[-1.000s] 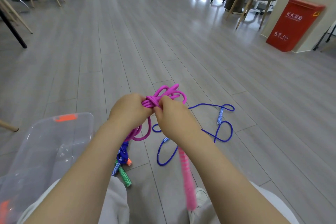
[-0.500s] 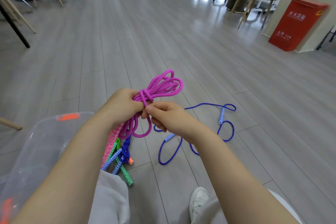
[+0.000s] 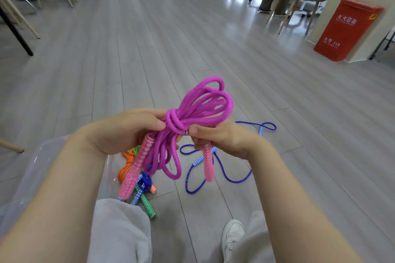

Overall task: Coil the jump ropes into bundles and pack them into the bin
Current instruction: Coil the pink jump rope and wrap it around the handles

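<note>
- Grey plank floor (image 3: 149,53); red box (image 3: 347,30) far right of the magenta rope (image 3: 198,111).
- Braided magenta rope, knotted bundle, pinched by left hand (image 3: 126,128) and right hand (image 3: 222,136).
- Thin blue rope (image 3: 233,179) lies loose beneath.

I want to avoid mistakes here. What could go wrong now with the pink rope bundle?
The wrap on the magenta jump rope may loosen: both hands, left hand and right hand, only pinch beside it. Its two pink handles dangle and could snag the uncoiled blue jump rope on the floor.

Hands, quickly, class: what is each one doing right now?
Left hand: gripping the pink rope at its knot.
Right hand: pinching the same rope.
</note>
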